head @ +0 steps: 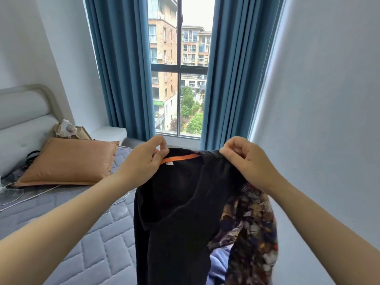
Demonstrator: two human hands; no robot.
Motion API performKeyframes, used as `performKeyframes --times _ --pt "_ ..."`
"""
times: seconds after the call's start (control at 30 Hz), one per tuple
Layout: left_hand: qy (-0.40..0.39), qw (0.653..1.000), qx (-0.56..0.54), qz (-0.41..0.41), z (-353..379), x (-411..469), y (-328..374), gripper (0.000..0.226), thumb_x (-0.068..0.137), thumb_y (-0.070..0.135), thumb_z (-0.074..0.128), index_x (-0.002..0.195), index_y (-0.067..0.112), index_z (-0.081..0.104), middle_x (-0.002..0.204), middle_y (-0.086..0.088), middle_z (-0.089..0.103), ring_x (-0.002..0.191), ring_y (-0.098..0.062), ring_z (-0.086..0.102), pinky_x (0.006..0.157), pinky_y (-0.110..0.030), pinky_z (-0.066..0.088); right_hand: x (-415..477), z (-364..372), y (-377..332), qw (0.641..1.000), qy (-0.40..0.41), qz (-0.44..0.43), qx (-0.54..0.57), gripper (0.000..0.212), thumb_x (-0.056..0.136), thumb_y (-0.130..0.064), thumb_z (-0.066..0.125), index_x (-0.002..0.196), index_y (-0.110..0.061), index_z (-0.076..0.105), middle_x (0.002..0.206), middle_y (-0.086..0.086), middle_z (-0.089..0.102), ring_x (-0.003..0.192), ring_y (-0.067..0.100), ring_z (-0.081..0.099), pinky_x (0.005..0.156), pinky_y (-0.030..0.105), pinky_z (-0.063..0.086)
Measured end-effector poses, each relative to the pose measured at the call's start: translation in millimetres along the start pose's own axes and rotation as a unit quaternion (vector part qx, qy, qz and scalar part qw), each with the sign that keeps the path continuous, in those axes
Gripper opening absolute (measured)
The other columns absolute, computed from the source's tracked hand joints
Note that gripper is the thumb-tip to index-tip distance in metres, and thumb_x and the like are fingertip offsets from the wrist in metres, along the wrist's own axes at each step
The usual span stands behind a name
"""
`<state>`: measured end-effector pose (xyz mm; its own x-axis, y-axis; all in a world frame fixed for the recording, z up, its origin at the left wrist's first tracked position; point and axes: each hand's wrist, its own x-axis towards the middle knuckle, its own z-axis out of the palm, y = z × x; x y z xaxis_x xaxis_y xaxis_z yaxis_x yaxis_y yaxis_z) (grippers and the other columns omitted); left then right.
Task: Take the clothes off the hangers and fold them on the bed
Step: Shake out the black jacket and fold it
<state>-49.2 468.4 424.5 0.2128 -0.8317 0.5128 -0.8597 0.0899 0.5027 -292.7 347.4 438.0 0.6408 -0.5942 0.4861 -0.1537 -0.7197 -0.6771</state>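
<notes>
Both hands hold a black garment [176,212] up in the air over the near right edge of the bed [98,243], the left hand [144,159] pinching its neckline by the orange collar band [181,157] and the right hand [244,161] pinching the opposite shoulder. A patterned garment [253,223] hangs just behind it on the right. An orange pillow [67,161] lies far left on the bed.

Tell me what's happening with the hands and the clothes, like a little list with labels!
left grip: left hand pinches the collar of the black top
right grip: right hand pinches its other shoulder
black top: held up in the air, hanging down
hanger: none showing
patterned garment: on the right, partly behind the black top
bed: grey quilted mattress with an orange pillow on it
</notes>
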Motion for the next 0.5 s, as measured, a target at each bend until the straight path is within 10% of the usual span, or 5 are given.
performKeyframes --times 0.17,0.5 --pt "-0.004 1.000 -0.025 -0.017 25.5 1.7 -2.3 0.014 0.099 0.030 0.045 0.086 0.027 0.042 0.044 0.004 0.042 0.044 -0.008 0.037 0.048 -0.021 0.030 1.7 -35.1 -10.2 0.990 -0.100 -0.040 -0.096 0.021 0.082 -0.031 0.074 0.097 -0.035 0.060 0.066 -0.011 0.058 0.060 0.006 0.057 0.057 0.015 0.047" --pt "-0.230 0.900 -0.355 -0.108 92.4 -45.4 8.8 0.042 0.075 0.057 0.064 0.082 0.015 0.068 0.074 0.004 0.059 0.073 -0.010 0.057 0.069 -0.022 0.044 -11.9 -79.3 -11.5 0.989 0.084 -0.043 -0.111 0.008 0.085 -0.019 0.072 0.083 -0.026 0.075 0.077 -0.015 0.069 0.076 0.000 0.065 0.065 0.006 0.044"
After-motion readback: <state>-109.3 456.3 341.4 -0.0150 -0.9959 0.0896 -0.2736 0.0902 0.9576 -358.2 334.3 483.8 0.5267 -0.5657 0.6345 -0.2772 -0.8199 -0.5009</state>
